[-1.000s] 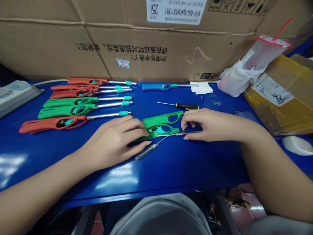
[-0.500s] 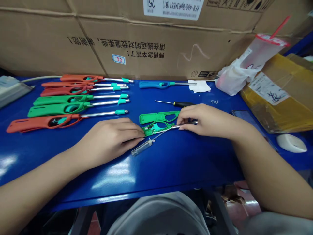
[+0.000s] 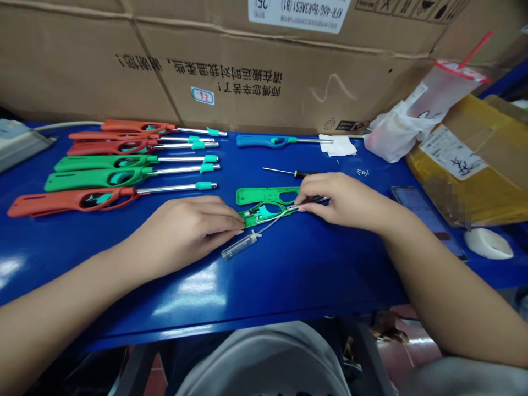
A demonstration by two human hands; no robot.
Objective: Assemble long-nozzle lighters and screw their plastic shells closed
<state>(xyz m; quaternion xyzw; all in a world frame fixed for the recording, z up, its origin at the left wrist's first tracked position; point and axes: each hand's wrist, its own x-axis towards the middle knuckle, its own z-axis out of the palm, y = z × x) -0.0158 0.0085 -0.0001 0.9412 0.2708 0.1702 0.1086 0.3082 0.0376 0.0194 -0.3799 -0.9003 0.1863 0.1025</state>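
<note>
An opened green lighter lies on the blue table. One green shell half (image 3: 264,194) is set apart; the other half (image 3: 266,214) holds a teal trigger and wiring. My left hand (image 3: 190,231) rests on the rear of that lower half, fingers pressed flat on it. With pinched fingers, my right hand (image 3: 334,198) grips the metal tube (image 3: 313,201) at the front of the lower half. A clear fuel cartridge (image 3: 238,246) lies just below the green parts, joined to them by a thin line.
Several finished red and green lighters (image 3: 111,176) lie in a row at the left, a blue one (image 3: 268,141) at the back. A black-handled screwdriver (image 3: 295,173), a white tissue (image 3: 338,145), a plastic bag (image 3: 406,126), a phone (image 3: 416,206), a tape roll (image 3: 489,243) and cardboard boxes (image 3: 231,60) surround them.
My right hand has slid left with the metal tube toward the green shell. The left hand stays pressed on the shell's rear.
</note>
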